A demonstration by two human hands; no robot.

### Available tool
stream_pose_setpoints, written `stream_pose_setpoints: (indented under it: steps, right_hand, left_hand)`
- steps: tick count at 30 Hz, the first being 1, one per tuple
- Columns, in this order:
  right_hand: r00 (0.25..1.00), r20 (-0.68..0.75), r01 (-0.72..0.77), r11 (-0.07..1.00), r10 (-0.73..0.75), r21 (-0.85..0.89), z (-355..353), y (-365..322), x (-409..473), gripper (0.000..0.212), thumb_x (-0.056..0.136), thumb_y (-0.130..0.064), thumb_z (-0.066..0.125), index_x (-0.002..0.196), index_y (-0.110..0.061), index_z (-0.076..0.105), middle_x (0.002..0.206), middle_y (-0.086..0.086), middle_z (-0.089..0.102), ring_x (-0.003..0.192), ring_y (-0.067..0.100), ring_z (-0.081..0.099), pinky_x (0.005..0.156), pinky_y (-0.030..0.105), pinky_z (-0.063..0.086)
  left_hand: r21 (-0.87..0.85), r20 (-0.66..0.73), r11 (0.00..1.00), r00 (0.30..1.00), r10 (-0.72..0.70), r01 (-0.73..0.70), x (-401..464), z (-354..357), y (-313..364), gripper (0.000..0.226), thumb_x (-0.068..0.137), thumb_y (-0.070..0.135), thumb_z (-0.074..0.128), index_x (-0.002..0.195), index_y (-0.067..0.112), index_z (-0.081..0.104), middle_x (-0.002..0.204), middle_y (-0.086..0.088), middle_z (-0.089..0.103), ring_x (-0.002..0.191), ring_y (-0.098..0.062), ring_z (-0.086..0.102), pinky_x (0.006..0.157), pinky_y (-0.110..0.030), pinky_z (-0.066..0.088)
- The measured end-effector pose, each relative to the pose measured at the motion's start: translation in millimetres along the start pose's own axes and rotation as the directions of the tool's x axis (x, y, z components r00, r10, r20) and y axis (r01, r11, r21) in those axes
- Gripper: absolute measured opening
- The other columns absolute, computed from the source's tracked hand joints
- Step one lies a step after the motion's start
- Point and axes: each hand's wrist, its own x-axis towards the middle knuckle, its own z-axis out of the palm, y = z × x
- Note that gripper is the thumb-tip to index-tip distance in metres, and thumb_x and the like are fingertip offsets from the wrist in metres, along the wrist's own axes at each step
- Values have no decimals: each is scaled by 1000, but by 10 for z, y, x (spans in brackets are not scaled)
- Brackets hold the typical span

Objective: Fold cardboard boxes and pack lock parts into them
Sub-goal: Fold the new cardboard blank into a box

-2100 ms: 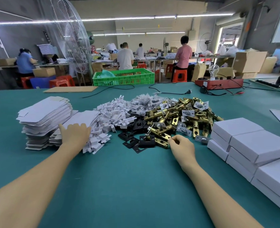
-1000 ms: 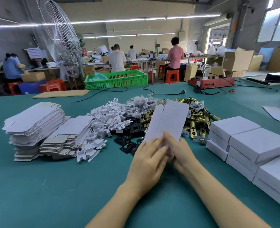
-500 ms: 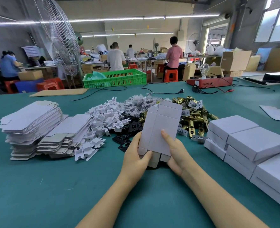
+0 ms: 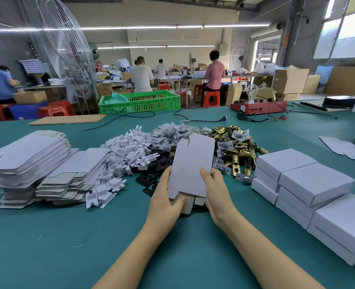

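Left of our fingers lie stacked flat box blanks [image 4: 28,159]. Between our hands we hold a half-opened white box [image 4: 190,170]: left hand [image 4: 165,199] curled round its near-left corner, right hand [image 4: 217,191] gripping its right edge. Beyond our fingertips sit brass lock parts [image 4: 234,147]; right, folded boxes [image 4: 309,184].

The box [image 4: 190,167] I hold is matt white cardboard, as are the flat blanks [image 4: 26,155] and the folded boxes [image 4: 309,180]. The latches [image 4: 241,151] before me are glossy brass-coloured metal; the plates [image 4: 151,180] are matt black. My table [image 4: 68,243] carries a smooth, matt green covering.
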Motion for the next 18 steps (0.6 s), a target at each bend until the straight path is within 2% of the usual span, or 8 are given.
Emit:
stream_pose_setpoints:
  steps: [1,3,5,7,10,13,16,18]
  right_hand:
    - [1000,15,12,1000,-12,-18,5,2,-14,24,98,-37,50,115,-21,48,114,0,64,104,16,63,87,37,52]
    - [998,46,38,998,-36,-43,18,11,-40,25,97,-35,52,117,-23,45,116,0,63,104,14,62,82,30,52]
    - [996,67,61,996,-56,-71,31,15,-63,25,96,-34,54,117,-24,44,116,0,62,104,14,62,81,28,51]
    - [994,80,78,994,-72,-76,38,7,-75,26,96,-34,55,117,-24,43,118,1,62,106,14,62,82,26,51]
    - [993,83,84,994,-79,-64,32,-13,-75,26,95,-33,56,117,-24,43,119,0,62,107,14,62,82,25,51]
    - [992,89,98,993,-92,-68,31,-27,-81,27,96,-31,56,118,-25,43,120,-4,61,106,9,62,82,23,52]
    - [987,104,130,986,-120,-99,50,-36,-103,38,96,-29,55,129,-24,37,124,-8,58,107,2,59,81,17,51]
    - [984,106,160,976,-146,-148,64,-33,-124,45,96,-29,55,134,-24,32,127,-10,54,112,3,56,90,22,48]
  left_hand:
    - [4,-5,1000,1000,-5,5,4,2,-9,76,86,-4,61,137,47,34,132,29,51,119,7,50,86,-4,41]
    - [16,-24,1000,1000,-20,20,21,-4,-34,75,88,-4,60,148,32,32,143,15,47,127,-4,48,100,-18,43]
    - [31,-44,999,999,-20,21,28,-16,-41,74,89,-5,58,151,26,30,148,9,44,132,-10,45,110,-33,40]
    - [47,-55,999,998,-6,8,31,-20,-41,72,91,-3,57,152,24,30,150,9,43,135,-11,43,112,-36,37]
    - [80,-64,997,998,10,-5,33,-7,-44,70,93,0,58,152,23,29,148,15,39,135,-7,40,109,-20,34]
    - [137,-61,990,998,31,-22,35,10,-46,68,94,2,58,153,19,26,137,26,33,128,2,36,93,4,24]
    - [199,-73,979,995,68,-53,41,19,-64,67,95,5,57,153,16,25,134,24,32,121,8,31,85,10,18]
    - [242,-78,968,992,96,-75,33,24,-61,66,96,9,57,153,15,24,136,19,32,118,10,29,83,11,17]
